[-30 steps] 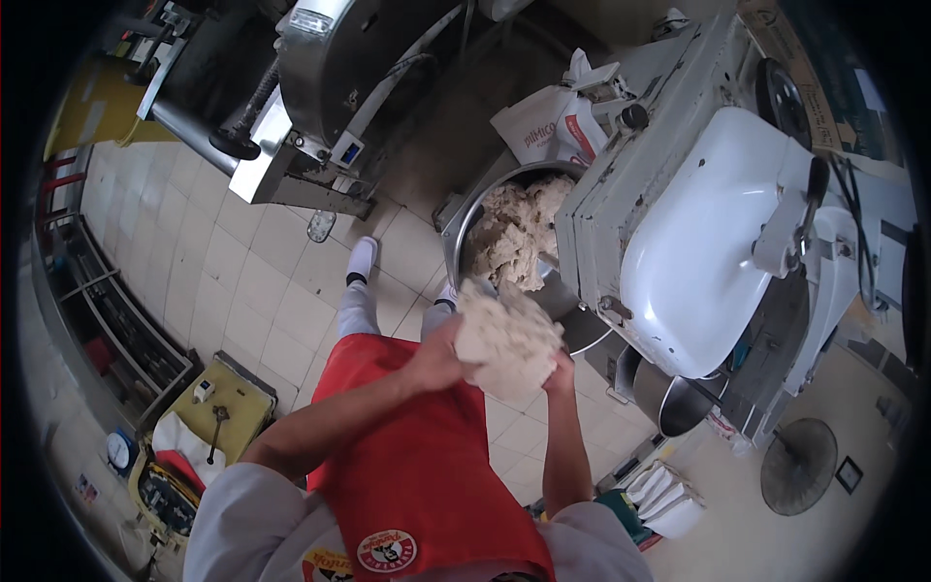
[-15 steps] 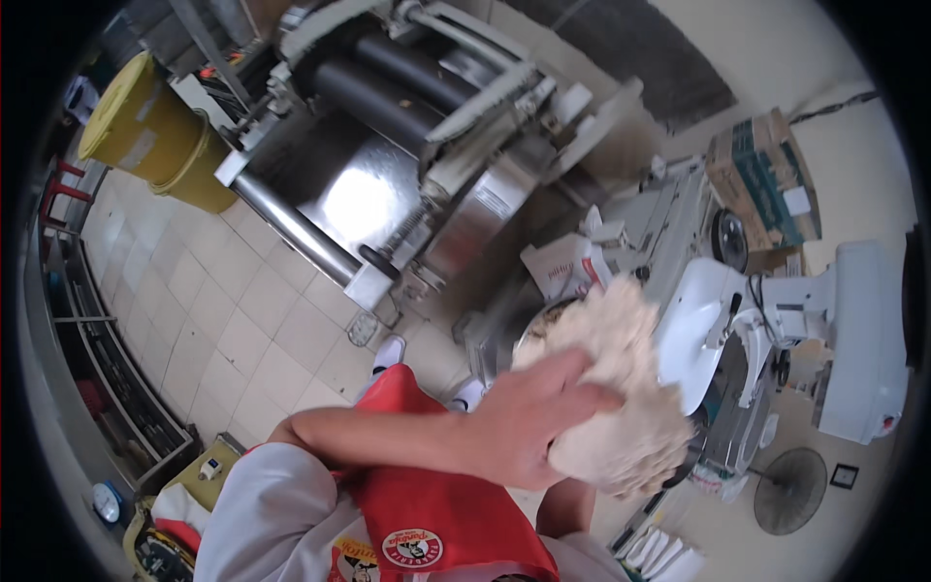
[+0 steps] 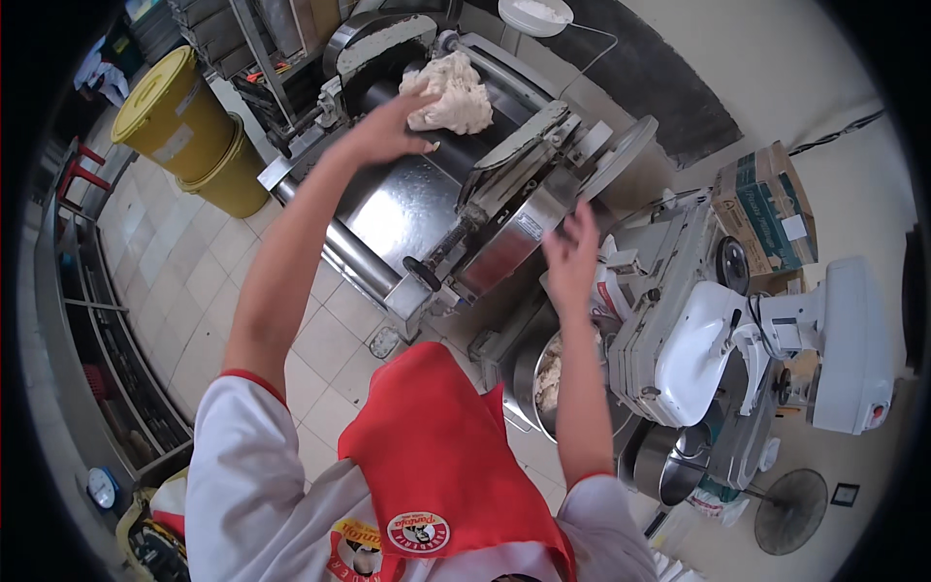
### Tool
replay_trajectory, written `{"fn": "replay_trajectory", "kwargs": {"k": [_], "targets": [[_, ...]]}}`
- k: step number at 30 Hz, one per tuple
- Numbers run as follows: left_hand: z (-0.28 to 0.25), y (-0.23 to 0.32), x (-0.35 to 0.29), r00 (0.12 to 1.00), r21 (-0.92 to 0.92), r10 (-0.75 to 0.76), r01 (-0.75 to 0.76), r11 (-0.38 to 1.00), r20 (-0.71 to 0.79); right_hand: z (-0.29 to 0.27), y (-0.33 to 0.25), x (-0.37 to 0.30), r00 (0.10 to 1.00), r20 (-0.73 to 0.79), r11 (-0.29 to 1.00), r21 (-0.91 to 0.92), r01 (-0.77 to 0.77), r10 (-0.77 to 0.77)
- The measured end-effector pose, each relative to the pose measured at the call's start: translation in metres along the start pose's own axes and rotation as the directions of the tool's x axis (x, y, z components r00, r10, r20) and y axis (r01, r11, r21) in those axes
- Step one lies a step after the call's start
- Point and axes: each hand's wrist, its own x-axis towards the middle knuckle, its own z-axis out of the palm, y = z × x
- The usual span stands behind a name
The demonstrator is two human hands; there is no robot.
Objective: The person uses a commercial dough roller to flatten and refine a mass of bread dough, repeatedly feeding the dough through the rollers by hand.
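Observation:
A lump of pale, rough dough (image 3: 451,94) rests on the dark rollers (image 3: 385,95) of a dough sheeter. My left hand (image 3: 388,131) is stretched out beside the dough's near left side, its fingers apart and not closed round it. Whether the fingertips touch the dough I cannot tell. Below the rollers slopes the sheeter's shiny metal plate (image 3: 402,204). My right hand (image 3: 572,247) is raised in the air near the machine's right side, open, with nothing in it. Under my right forearm stands a metal mixing bowl (image 3: 525,380) with more dough (image 3: 549,380) in it.
Two stacked yellow buckets (image 3: 155,107) stand at the left. On the right are a white stand mixer (image 3: 849,349), a cardboard box (image 3: 766,209) and a fan (image 3: 790,509). A scale pan (image 3: 535,15) with white powder is behind the sheeter. Metal shelving (image 3: 102,330) runs along the left.
The dough, held in my left hand over the mixing bowl before, now lies on the sheeter's rollers, released. My left arm has swung forward and left. My right hand has come up into view.

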Motion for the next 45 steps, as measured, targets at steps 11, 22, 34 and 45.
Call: {"fn": "replay_trajectory", "kwargs": {"k": [11,22,34,45], "targets": [[0.33,0.064,-0.296,0.741,-0.561,-0.225,0.639,0.526,0.633,-0.219,0.174,-0.453,0.642,-0.548,0.556,-0.343,-0.757,0.537],[0.616,0.183,-0.183,0.916,-0.417,-0.06,0.239,0.877,0.398,-0.251,0.328,-0.402,0.865,-0.147,0.582,-0.685,-0.439,0.48],[0.915,0.071,-0.08,0.963,0.209,-0.003,-0.055,0.976,0.268,-0.201,0.359,-0.389,0.74,-0.035,0.501,-0.713,-0.49,0.672],[0.779,0.151,-0.154,0.83,-0.242,-0.305,0.451,0.859,0.467,-0.243,0.386,-0.347,0.724,-0.32,0.731,-0.122,-0.671,0.611]]}}
